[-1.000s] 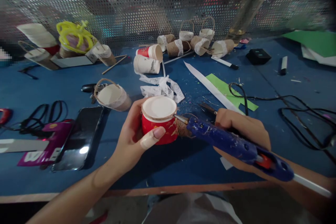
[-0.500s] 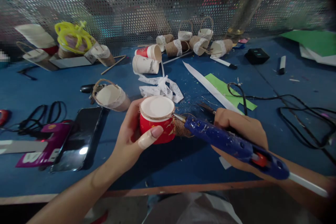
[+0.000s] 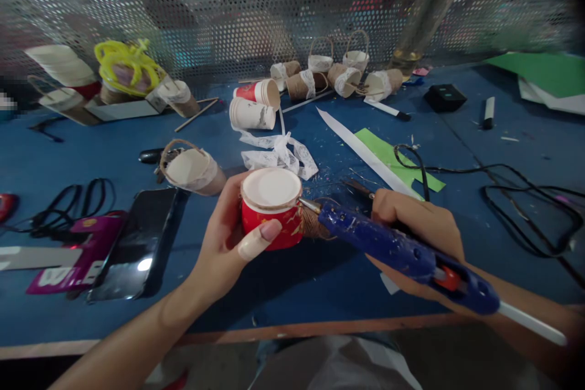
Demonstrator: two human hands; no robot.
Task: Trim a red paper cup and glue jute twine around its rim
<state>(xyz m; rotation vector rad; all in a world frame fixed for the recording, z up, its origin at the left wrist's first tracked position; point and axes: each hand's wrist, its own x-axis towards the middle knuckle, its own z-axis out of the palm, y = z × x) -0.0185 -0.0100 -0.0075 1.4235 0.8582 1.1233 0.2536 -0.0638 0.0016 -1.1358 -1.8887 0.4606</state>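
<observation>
My left hand [image 3: 228,244] is wrapped round a short red paper cup [image 3: 270,210] held bottom up, its white base facing me and a ring of twine at its rim. My right hand [image 3: 418,228] grips a blue hot glue gun [image 3: 402,253] with an orange trigger and a white glue stick out the back. The gun's metal nozzle touches the cup's right side, where a patch of brown twine lies against the red wall. Both hands hover just above the blue table [image 3: 297,286], near its front edge.
A dark phone [image 3: 137,237] and a magenta card [image 3: 77,250] lie left. A twine-handled cup basket [image 3: 192,167] and white lace [image 3: 278,155] sit behind the cup. Further back are paper cups [image 3: 253,103], small finished baskets [image 3: 338,70], a white strip and green paper [image 3: 388,155], black cables [image 3: 503,189], a mesh wall.
The cup and the glue gun have shifted slightly left and up together; the nozzle stays against the cup's right side. Nothing else moved.
</observation>
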